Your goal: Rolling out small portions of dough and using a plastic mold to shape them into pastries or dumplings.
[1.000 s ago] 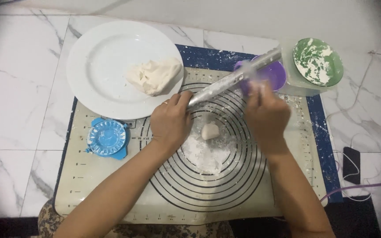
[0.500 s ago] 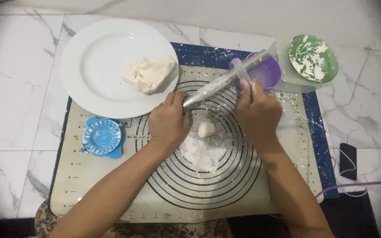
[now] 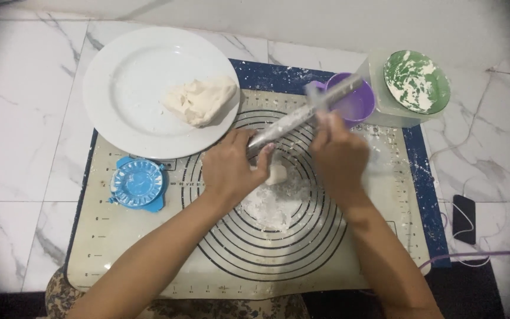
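I see a white plate (image 3: 131, 88) at the far left, its near edge overlapping a silicone baking mat (image 3: 149, 248) printed with concentric rings, and a lump of dough (image 3: 200, 100) lies on the plate's right side. Just near of the plate, on the mat's left part, sits a blue dumpling press (image 3: 137, 183). At the far right stand a purple cup (image 3: 358, 103) and, beside it, a green bowl (image 3: 417, 80) smeared with flour inside. A dark phone (image 3: 463, 218) with a cable lies off the mat at the right edge. A patch of loose flour (image 3: 270, 207) covers the middle of the rings. My left hand (image 3: 228, 168) is curled around the near end of a clear rolling pin (image 3: 293, 118), and my right hand (image 3: 337, 156) is closed on its middle, though that hand is blurred. The pin slants from the left hand up toward the purple cup, its far end over the cup's rim. A small dough ball (image 3: 275, 173) rests on the mat between the two hands, just near of the pin and touching the flour patch, partly hidden by my left fingers.
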